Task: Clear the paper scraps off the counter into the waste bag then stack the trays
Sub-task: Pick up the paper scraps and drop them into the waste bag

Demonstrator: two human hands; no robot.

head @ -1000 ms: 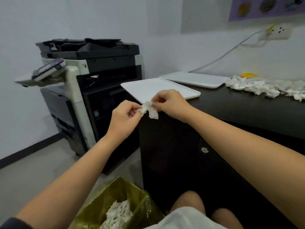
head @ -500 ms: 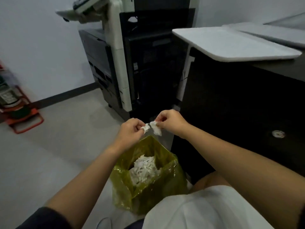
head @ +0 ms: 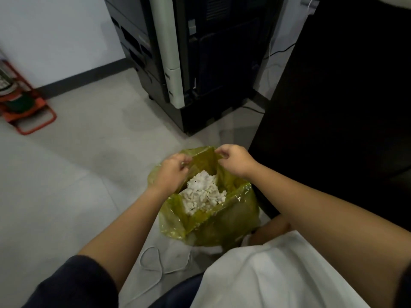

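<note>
Standing over a yellow waste bag (head: 209,210) on the floor, a person has both hands at its far rim. The left hand (head: 171,172) has curled fingers; whether they pinch plastic or a scrap is unclear. The right hand (head: 235,161) pinches the rim. White paper scraps (head: 201,194) lie directly below, between the hands. The dark desk (head: 333,107) rises to the right, nearer the right hand.
</note>
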